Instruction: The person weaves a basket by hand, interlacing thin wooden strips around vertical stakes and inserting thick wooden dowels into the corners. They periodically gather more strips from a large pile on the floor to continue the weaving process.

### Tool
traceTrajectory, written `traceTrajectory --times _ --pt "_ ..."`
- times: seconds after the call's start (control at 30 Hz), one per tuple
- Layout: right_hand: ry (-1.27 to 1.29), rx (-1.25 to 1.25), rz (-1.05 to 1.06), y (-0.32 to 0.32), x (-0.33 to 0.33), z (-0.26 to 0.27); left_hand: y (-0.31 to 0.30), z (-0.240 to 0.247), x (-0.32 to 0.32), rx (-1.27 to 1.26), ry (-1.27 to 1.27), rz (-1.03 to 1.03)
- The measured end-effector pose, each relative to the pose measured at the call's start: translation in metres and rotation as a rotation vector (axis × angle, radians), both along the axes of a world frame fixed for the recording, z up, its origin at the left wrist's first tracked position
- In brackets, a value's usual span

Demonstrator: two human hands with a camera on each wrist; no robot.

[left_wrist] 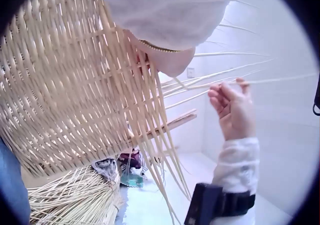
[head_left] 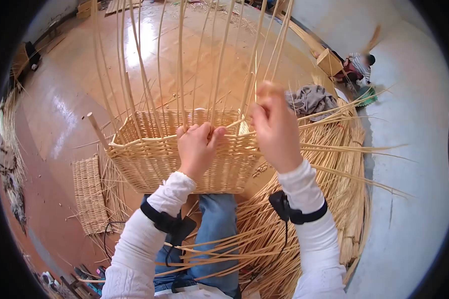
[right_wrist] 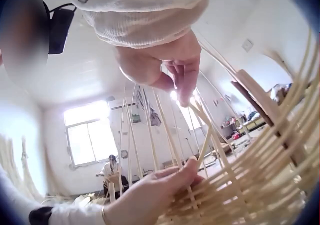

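A woven wicker basket with tall upright stakes stands before the person's knees. The left hand grips its near rim, fingers over the edge; in the right wrist view the left hand's thumb and fingertips pinch a strand at the weave. Raised above the basket's right corner, the right hand has its fingers curled. The left wrist view shows the right hand pinching a thin pale strand beside the basket wall. Loose strand ends hang out past the basket's corner.
A large heap of wicker rods lies on the floor at the right, with a grey cloth behind it. A flat woven panel lies at the left. Another person sits by the right wall near a wooden box.
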State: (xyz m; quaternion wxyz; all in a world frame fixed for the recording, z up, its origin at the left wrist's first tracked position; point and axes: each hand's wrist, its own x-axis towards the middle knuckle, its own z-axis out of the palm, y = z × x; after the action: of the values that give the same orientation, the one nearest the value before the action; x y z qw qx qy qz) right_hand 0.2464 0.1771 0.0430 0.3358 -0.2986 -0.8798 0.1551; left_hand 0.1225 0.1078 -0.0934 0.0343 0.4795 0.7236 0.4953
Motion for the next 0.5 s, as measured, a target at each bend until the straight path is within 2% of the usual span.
traceTrajectory --times 0.13,0.2,0.27,0.33,0.37,0.43,0.5 --pt "-0.064 0.112 0.092 0.015 -0.036 0.013 0.009 -0.007 0.006 0.082 0.084 0.144" --pt "-0.223 0.320 -0.170 0.021 -0.037 0.022 0.006 -0.004 0.003 0.070 0.047 0.116" --pt "-0.196 0.301 -0.116 0.042 -0.039 0.008 0.003 0.000 0.000 0.050 0.014 0.083" --pt "0.318 -0.095 0.186 0.045 -0.048 0.005 0.005 0.005 -0.004 -0.078 -0.141 -0.021" --pt "0.321 -0.094 0.187 0.043 -0.041 0.003 0.007 0.008 -0.009 -0.077 -0.138 -0.020" --pt "0.605 -0.386 0.065 0.015 -0.007 -0.007 0.005 0.011 -0.014 -0.143 -0.347 -0.119" --pt "0.620 -0.276 0.049 0.012 0.034 -0.082 0.007 0.015 -0.010 -0.168 -0.335 -0.103"
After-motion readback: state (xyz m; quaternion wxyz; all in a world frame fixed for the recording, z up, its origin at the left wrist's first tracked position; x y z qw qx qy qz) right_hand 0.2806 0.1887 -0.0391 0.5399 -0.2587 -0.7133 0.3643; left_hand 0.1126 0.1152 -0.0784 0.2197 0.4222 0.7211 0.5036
